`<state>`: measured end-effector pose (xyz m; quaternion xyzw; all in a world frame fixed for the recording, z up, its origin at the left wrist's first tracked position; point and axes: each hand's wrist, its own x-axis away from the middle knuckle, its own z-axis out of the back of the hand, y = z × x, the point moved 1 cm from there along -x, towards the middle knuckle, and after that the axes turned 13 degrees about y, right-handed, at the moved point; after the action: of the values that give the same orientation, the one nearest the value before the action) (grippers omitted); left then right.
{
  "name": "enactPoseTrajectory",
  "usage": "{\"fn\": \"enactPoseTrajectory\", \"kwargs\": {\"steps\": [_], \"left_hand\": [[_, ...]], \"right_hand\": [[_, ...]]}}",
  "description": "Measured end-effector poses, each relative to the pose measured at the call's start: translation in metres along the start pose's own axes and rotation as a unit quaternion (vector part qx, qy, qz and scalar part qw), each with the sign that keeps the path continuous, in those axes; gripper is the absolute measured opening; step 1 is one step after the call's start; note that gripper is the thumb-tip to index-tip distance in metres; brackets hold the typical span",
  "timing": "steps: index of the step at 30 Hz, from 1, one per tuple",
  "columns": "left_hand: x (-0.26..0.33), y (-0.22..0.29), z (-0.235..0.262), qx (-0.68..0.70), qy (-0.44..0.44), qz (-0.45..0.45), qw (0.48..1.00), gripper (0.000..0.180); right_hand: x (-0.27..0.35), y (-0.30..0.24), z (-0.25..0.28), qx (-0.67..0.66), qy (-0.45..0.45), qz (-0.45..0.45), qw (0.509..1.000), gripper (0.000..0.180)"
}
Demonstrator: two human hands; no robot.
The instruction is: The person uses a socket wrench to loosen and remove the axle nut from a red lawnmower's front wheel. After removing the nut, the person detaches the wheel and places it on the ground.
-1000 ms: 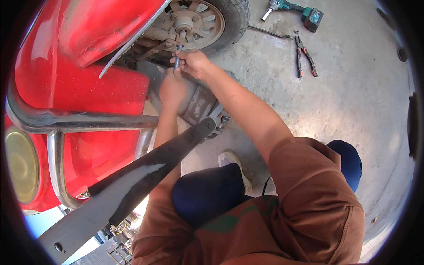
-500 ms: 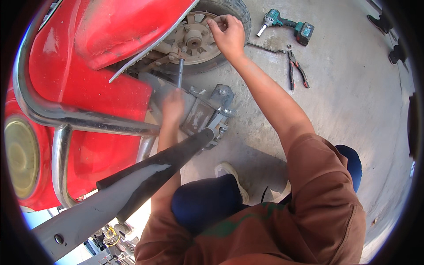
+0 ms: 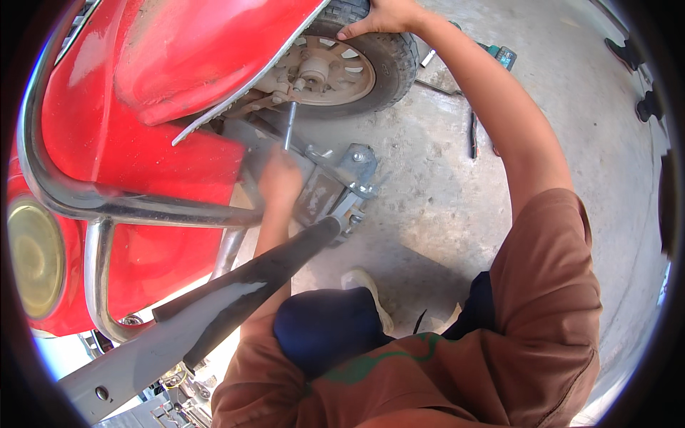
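Note:
My left hand [image 3: 280, 178], blurred by motion, is closed round a slim metal rod-shaped tool [image 3: 290, 128]. The tool's far end meets the bolt area beside the hub of a dusty wheel [image 3: 367, 75]. At the top of that wheel my right hand [image 3: 387, 16] grips the black tire [image 3: 398, 63], thumb against its sidewall and fingers mostly out of sight past the tread. The wheel sits under the red fender [image 3: 207, 60] of a vehicle. Below it stands a floor jack [image 3: 314, 189], whose long grey and black handle [image 3: 235, 292] runs past my left forearm.
A chrome tube bumper [image 3: 164, 207] curves along the vehicle's left side. On the concrete floor, beyond my right arm, lie a partly hidden teal power tool [image 3: 505, 57], pliers [image 3: 473, 135] and a thin bar [image 3: 437, 87]. Another person's dark shoes [image 3: 648, 107] show at far right.
My right hand has moved from in front of the wheel up onto the tire, and its arm now covers part of the tools. The wheel has turned outward. My left hand stays on the rod-shaped tool.

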<state>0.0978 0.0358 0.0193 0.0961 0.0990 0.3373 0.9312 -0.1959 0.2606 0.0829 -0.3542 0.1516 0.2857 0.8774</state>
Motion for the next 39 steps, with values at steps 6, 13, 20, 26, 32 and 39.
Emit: {"fn": "enactPoseTrajectory", "kwargs": {"steps": [6, 13, 20, 26, 32, 39], "left_hand": [[0.001, 0.001, 0.003, -0.006, 0.000, 0.011, 1.000, 0.037], [0.003, 0.000, 0.002, 0.010, 0.010, 0.013, 1.000, 0.036], [0.003, -0.002, 0.004, -0.002, 0.013, 0.010, 1.000, 0.036], [0.005, 0.003, 0.005, -0.016, 0.048, -0.006, 0.999, 0.036], [0.004, 0.000, 0.009, -0.071, 0.029, -0.012, 0.997, 0.038], [0.007, -0.015, 0.006, -0.092, 0.019, -0.014, 0.995, 0.038]], "right_hand": [[0.029, -0.006, 0.003, -0.108, 0.049, -0.019, 0.993, 0.103], [0.063, 0.007, 0.009, -0.146, 0.053, -0.042, 0.987, 0.103], [0.080, -0.001, 0.014, -0.121, 0.091, -0.008, 0.988, 0.102], [0.106, 0.011, 0.017, -0.107, 0.148, 0.031, 0.983, 0.107], [0.123, 0.018, 0.013, -0.089, 0.167, 0.013, 0.982, 0.095], [0.135, 0.017, 0.019, -0.097, 0.131, 0.000, 0.987, 0.110]]}}
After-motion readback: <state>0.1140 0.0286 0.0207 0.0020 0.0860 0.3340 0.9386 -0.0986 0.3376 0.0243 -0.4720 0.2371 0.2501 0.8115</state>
